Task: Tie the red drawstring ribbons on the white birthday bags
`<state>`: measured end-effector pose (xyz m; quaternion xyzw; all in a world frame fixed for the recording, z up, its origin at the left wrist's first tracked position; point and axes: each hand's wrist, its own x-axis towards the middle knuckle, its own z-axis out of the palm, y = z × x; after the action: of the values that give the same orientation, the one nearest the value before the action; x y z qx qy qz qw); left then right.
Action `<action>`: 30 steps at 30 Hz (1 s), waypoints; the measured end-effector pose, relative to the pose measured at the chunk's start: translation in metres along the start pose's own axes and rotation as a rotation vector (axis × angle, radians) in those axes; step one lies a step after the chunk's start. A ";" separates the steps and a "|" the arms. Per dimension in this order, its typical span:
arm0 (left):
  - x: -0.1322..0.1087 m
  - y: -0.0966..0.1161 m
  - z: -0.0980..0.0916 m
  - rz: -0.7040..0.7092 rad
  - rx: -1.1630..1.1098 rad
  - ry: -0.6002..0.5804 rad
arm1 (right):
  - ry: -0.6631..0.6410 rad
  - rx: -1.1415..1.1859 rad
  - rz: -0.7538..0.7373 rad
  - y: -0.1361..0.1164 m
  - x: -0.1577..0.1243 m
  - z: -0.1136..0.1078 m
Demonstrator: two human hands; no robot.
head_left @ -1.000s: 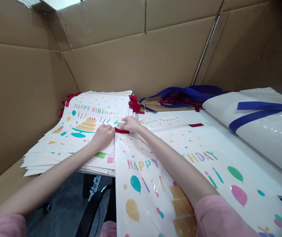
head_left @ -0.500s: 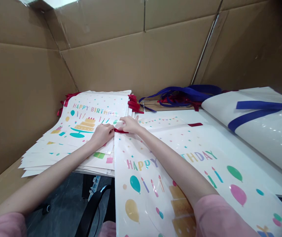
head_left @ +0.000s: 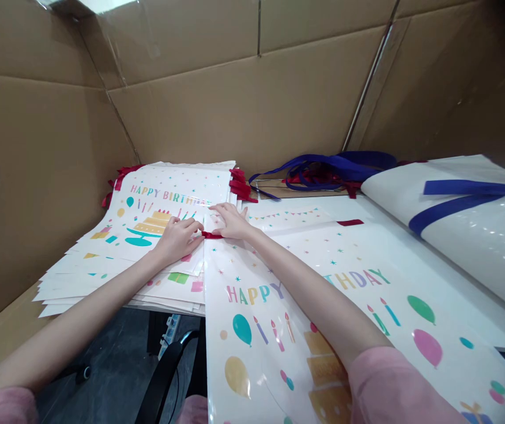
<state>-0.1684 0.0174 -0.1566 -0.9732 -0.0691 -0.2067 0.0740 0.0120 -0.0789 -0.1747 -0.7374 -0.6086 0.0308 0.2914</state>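
Observation:
A large white "Happy Birthday" sheet (head_left: 243, 324) with balloons, candles and a cake printed on it lies before me. A short red ribbon (head_left: 212, 235) crosses its top left corner. My left hand (head_left: 178, 238) pinches the ribbon's left end at the sheet's edge. On that same corner my right hand (head_left: 231, 222) rests with fingers spread, its palm side hiding part of the ribbon. Another red ribbon piece (head_left: 350, 222) shows at the sheet's top right. Under my left forearm is a stack of printed white sheets (head_left: 146, 194) with red ribbons at its upper corners.
Blue ribbon (head_left: 345, 162) lies in loops at the back over more red ribbon. To the right, a curled white sheet (head_left: 464, 218) has blue ribbon across it. Tall cardboard walls (head_left: 190, 106) enclose the back and left. A black chair armrest (head_left: 159, 383) stands below.
My right hand's fingers have spread and flattened over the corner, which was lifted in them before. My left hand has drawn slightly left with the ribbon end.

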 end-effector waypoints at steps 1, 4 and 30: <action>0.001 0.001 0.000 0.012 0.021 -0.006 | 0.015 -0.007 -0.016 -0.001 -0.001 -0.002; 0.006 0.005 -0.002 -0.025 0.020 -0.030 | -0.011 -0.045 -0.043 -0.006 -0.002 -0.007; 0.006 0.008 -0.001 0.056 0.101 -0.037 | -0.404 0.168 0.280 -0.031 -0.005 -0.016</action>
<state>-0.1624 0.0104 -0.1542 -0.9733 -0.0535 -0.1829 0.1277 -0.0102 -0.0872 -0.1485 -0.7667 -0.5416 0.2679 0.2171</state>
